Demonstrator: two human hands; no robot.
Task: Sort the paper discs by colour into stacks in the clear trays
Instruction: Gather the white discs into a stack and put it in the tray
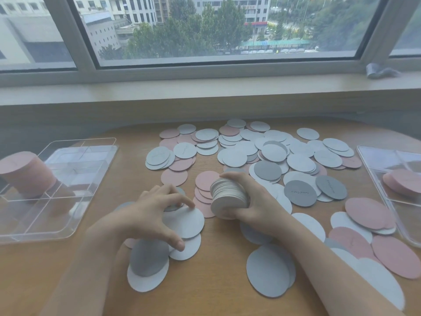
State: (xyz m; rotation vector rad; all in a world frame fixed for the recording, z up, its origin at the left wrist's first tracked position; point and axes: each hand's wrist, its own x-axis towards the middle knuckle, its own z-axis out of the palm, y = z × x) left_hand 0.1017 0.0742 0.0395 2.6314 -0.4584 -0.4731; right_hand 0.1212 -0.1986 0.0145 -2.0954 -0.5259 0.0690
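Note:
Many paper discs in white, pink and dark grey lie scattered over the wooden table (218, 281). My right hand (255, 201) grips a thick stack of white discs (227, 196), tilted on edge just above the table. My left hand (148, 215) pinches a single white disc (188, 221) between thumb and fingertips, over a dark grey disc (148, 258) and more white ones. A clear divided tray (68, 185) at the left holds a tall stack of pink discs (25, 173). A second clear tray (373, 165) at the right edge holds a few pink discs (403, 182).
A window sill (205, 92) and window run along the far side of the table. A crumpled grey scrap (380, 70) lies on the sill at right. Loose pink discs (369, 215) and white ones crowd the near right, beside my right forearm.

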